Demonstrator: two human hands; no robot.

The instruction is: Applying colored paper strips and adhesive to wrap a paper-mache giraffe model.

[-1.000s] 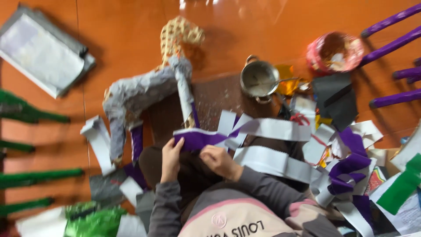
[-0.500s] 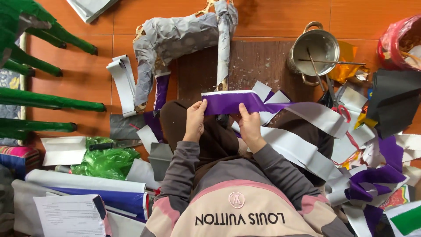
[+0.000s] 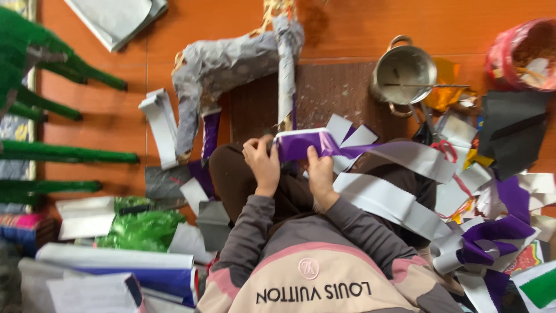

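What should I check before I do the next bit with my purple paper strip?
1. Both hands gripping: ok. Left hand and right hand pinch the purple strip.
2. Strip's far end free: cannot tell; it trails right into the pile of loose strips.
3. Grey paper figure near: ok, just beyond the hands.
4. Metal pot upright: ok; its contents, cannot tell.
5. Tidy floor around you: not ok, scraps crowd your right side.

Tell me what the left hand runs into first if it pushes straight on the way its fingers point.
The left hand points up-frame, gripping the purple paper strip. Straight beyond it lies the dark mat, then probably the grey paper-covered animal figure; depth is unclear.
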